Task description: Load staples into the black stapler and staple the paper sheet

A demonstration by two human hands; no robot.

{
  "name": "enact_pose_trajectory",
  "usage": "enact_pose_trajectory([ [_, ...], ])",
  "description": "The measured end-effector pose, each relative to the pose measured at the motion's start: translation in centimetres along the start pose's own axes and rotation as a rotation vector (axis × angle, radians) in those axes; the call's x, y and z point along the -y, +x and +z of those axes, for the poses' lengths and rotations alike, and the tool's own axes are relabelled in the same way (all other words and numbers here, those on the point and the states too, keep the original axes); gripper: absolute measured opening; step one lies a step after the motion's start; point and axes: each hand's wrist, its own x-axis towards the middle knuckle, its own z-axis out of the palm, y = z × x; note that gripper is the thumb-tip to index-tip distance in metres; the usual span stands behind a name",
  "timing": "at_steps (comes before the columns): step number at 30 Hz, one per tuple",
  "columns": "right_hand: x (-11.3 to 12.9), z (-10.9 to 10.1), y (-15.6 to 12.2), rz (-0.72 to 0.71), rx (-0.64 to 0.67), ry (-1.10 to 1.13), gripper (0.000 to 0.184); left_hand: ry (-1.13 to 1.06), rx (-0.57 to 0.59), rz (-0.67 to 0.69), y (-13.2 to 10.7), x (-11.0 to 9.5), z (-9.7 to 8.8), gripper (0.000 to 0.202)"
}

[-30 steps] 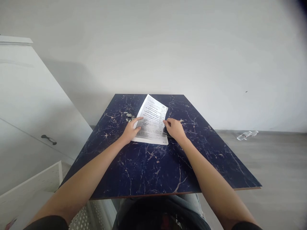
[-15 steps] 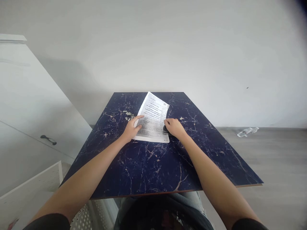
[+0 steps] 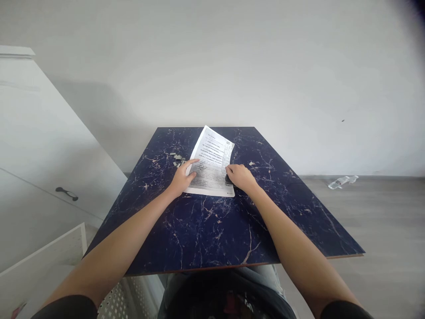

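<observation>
Printed sheets of paper (image 3: 212,155) lie aslant on the dark blue marbled table (image 3: 209,239), their far part curving upward. At their left edge, my left hand (image 3: 182,178) grips the paper with thumb and forefinger on the printed face; the other fingers are hidden. My right hand (image 3: 241,176) is closed on a small black stapler (image 3: 228,179) at the right edge of the sheets. Most of the stapler is covered by the hand, so I cannot tell whether the paper is in its jaws. Several small silvery staple strips (image 3: 177,157) lie beyond my left hand.
A pale scrap (image 3: 251,163) lies on the table right of the paper. To the left stands a white cabinet (image 3: 43,146) with a dark handle (image 3: 67,193). A clear plastic bottle (image 3: 341,182) lies on the floor by the wall. A white perforated basket (image 3: 114,305) is below left.
Almost nothing differs. My right hand and the stapler have shifted very slightly left; my left hand keeps its hold on the paper.
</observation>
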Motion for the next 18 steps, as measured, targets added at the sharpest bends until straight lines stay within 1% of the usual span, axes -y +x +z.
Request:
enact_pose_trajectory([
  [18,0.73,-0.29,-0.26,0.026,0.047,-0.058,0.043,0.011,0.009,0.009,0.04,-0.18,0.03,0.045],
])
